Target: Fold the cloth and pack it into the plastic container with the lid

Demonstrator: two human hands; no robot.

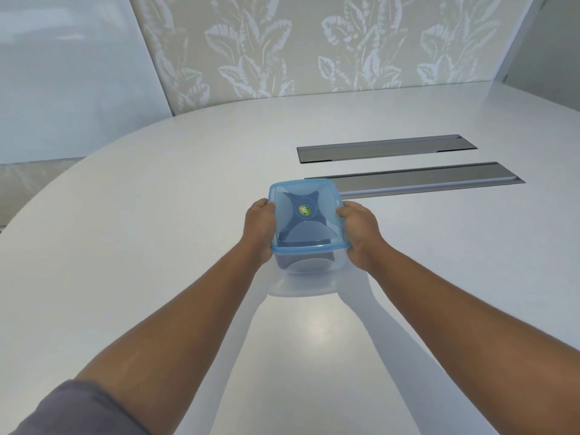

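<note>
Two hands grip one plastic container (pixel 306 262) near the middle of the white table (pixel 157 215). I see my left hand (pixel 259 227) wrapped on its left side and my right hand (pixel 361 230) on its right side, both closed against the walls just under the blue lid (pixel 317 193), which sits on top. Through the clear wall and lid I see a dark blue cloth (pixel 292 238) inside. Two metal slots (pixel 408 177) lie just beyond, far right.
</note>
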